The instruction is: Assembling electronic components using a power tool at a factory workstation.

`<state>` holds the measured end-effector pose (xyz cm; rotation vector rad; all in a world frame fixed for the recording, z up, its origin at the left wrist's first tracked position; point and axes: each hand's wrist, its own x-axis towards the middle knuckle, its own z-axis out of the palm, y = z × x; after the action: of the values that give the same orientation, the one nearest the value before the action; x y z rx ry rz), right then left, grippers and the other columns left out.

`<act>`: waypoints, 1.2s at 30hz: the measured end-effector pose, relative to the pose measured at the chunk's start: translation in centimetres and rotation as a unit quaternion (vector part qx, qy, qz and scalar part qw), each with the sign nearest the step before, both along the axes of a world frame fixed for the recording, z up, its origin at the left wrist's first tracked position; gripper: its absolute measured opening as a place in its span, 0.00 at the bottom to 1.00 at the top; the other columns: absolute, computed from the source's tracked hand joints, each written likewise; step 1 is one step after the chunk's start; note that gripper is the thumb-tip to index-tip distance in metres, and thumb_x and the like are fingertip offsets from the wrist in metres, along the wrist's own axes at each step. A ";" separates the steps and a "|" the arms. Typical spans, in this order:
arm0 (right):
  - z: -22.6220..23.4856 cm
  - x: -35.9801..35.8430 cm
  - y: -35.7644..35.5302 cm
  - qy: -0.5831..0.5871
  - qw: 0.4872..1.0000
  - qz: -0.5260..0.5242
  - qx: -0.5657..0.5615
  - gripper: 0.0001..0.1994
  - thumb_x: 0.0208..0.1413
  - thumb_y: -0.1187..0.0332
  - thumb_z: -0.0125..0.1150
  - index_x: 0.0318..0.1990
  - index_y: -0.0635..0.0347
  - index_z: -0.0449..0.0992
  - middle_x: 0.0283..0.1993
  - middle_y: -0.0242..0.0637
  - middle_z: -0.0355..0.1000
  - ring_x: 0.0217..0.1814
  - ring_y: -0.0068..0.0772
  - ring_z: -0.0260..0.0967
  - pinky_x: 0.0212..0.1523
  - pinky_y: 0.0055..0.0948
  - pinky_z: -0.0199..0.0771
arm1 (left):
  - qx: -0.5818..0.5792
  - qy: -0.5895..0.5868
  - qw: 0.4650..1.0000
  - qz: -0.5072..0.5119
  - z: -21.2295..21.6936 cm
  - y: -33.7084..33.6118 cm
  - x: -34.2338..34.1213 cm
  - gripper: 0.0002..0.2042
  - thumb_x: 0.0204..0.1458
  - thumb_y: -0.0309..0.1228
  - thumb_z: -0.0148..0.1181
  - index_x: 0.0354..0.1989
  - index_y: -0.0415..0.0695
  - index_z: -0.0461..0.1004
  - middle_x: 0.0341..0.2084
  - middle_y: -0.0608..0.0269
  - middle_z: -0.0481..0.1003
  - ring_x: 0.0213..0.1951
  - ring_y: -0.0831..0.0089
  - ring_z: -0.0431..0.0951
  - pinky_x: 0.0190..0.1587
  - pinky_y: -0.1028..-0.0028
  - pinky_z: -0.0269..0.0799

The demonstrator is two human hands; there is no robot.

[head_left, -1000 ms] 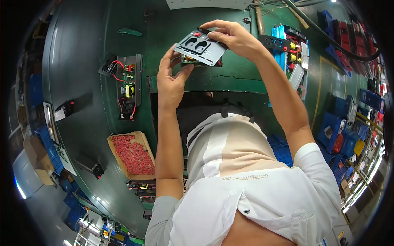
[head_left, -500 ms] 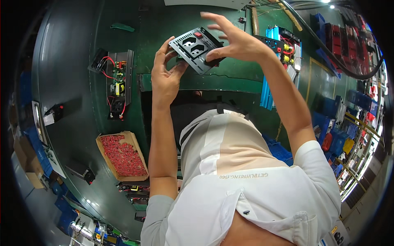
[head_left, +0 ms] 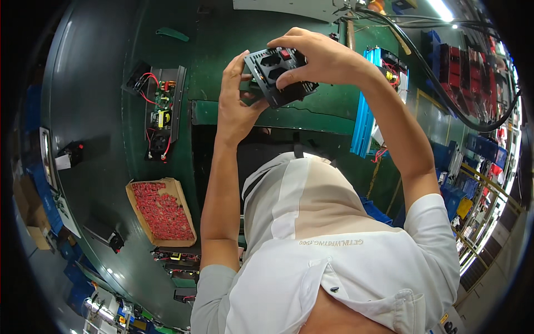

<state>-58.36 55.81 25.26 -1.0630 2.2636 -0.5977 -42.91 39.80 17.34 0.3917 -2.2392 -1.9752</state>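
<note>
I seem to be positioning the socket box [head_left: 272,73], left hand [head_left: 236,97] and right hand [head_left: 329,59] clamped on it; the next move calls for even support.

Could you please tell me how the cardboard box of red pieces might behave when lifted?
The cardboard box may flex, as it looks thin-walled. Its red pieces could spill on tilting, since it is open on top. It seems unlikely to roll, being shallow and rectangular.
</note>
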 end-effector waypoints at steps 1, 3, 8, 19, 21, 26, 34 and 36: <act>0.1 0.0 -0.1 -0.011 1.000 0.010 0.011 0.36 0.47 0.53 0.78 0.64 0.55 0.74 0.56 0.42 0.71 0.57 0.43 0.71 0.56 0.36 0.73 | 0.018 -0.019 1.000 -0.014 0.2 -0.2 0.0 0.46 0.38 0.21 0.77 0.71 0.48 0.62 0.62 0.64 0.68 0.56 0.69 0.74 0.50 0.71 0.78; -0.2 -0.7 0.0 -0.034 0.999 0.025 -0.007 0.34 0.48 0.56 0.77 0.63 0.56 0.74 0.54 0.41 0.73 0.54 0.38 0.72 0.53 0.34 0.74 | 0.036 -0.038 0.998 -0.027 -0.1 -0.7 -0.2 0.46 0.38 0.21 0.78 0.71 0.48 0.62 0.62 0.64 0.69 0.55 0.70 0.75 0.49 0.71 0.78; -2.8 -3.8 -0.1 -0.219 0.973 -0.013 -0.064 0.22 0.57 0.68 0.69 0.60 0.63 0.77 0.44 0.34 0.80 0.42 0.17 0.74 0.47 0.23 0.75 | 0.126 -0.023 0.989 -0.079 -1.4 -1.6 -1.2 0.45 0.38 0.25 0.80 0.70 0.49 0.64 0.58 0.65 0.73 0.51 0.75 0.75 0.47 0.74 0.76; -6.5 -7.4 -0.2 -0.456 0.875 -0.100 -0.131 0.16 0.65 0.66 0.62 0.55 0.66 0.79 0.47 0.37 0.80 0.45 0.21 0.78 0.49 0.20 0.81 | 0.056 0.047 0.997 -0.034 -1.8 -0.9 -2.6 0.43 0.36 0.30 0.82 0.67 0.53 0.70 0.57 0.69 0.72 0.46 0.75 0.75 0.44 0.76 0.74; -5.9 -7.5 -0.7 -0.462 0.874 -0.106 -0.106 0.15 0.65 0.68 0.62 0.55 0.67 0.78 0.43 0.34 0.79 0.42 0.21 0.77 0.45 0.21 0.79 | 0.044 0.048 0.998 -0.027 -1.9 -1.0 -2.3 0.42 0.36 0.31 0.82 0.66 0.53 0.70 0.57 0.68 0.72 0.47 0.74 0.76 0.44 0.74 0.74; -4.8 -6.5 -1.7 -0.452 0.882 -0.112 -0.074 0.09 0.65 0.73 0.60 0.50 0.65 0.80 0.41 0.33 0.79 0.41 0.21 0.75 0.44 0.21 0.77 | 0.021 0.055 0.998 -0.025 -1.9 -0.9 -2.0 0.41 0.38 0.33 0.81 0.67 0.54 0.69 0.59 0.64 0.72 0.53 0.68 0.76 0.52 0.69 0.76; -5.5 -5.8 -2.4 -0.409 0.906 -0.069 -0.088 0.14 0.67 0.65 0.60 0.53 0.65 0.77 0.44 0.32 0.79 0.45 0.22 0.73 0.48 0.23 0.75 | 0.021 0.052 0.998 -0.008 -2.7 -0.5 -1.7 0.41 0.37 0.33 0.81 0.65 0.48 0.69 0.59 0.59 0.71 0.57 0.63 0.76 0.56 0.67 0.75; -6.8 -6.4 -1.1 -0.310 0.945 -0.079 -0.064 0.16 0.65 0.64 0.62 0.54 0.66 0.79 0.43 0.34 0.79 0.41 0.18 0.77 0.46 0.19 0.79 | 0.033 0.060 0.997 -0.022 -2.4 -0.4 -1.9 0.42 0.37 0.33 0.81 0.65 0.46 0.69 0.60 0.58 0.71 0.58 0.62 0.75 0.58 0.66 0.74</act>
<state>-64.81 54.74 18.47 -0.6261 1.7741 -0.9986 -44.81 39.43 14.97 0.2241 -2.1328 -2.0401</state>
